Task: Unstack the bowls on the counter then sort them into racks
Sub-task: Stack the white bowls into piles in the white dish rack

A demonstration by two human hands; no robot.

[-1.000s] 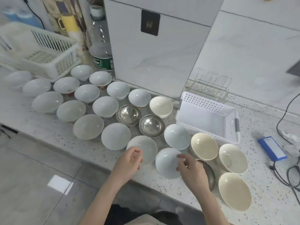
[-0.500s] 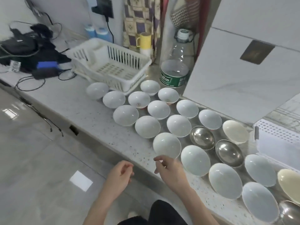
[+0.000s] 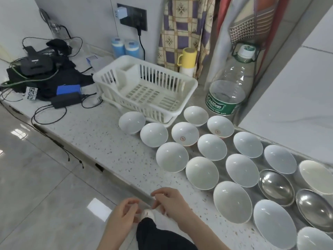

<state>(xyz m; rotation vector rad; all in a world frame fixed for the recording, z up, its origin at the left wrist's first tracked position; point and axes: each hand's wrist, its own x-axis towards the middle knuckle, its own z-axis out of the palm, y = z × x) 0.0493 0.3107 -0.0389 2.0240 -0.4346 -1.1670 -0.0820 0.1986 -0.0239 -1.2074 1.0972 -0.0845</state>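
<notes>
Since half a second ago the view has swung further left along the pale speckled stone worktop point(image 3: 100, 139), and both hands have been drawn back from the bowls to the worktop's front edge. The left hand point(image 3: 124, 216) is loosely curled with nothing gripped; the right hand point(image 3: 172, 202) is likewise half curled, empty, just beside it, its fingertips close to the left's. Judged from this, unstacking looks finished and sorting has not begun: no bowl is held.

At the far left end of the worktop a heap of black cables and adapters point(image 3: 41, 76) is seen. Towards the back edge a white slatted plastic dish rack point(image 3: 144, 89) stands without bowls in it. The white ceramic bowls point(image 3: 172, 156) are laid out singly in rows from just in front of the rack to the right edge of view, with two round steel bowls point(image 3: 275, 189) among them. Behind, a large clear water bottle point(image 3: 228, 91) stands against the wall. A glossy grey tiled floor point(image 3: 36, 186) lies below.
</notes>
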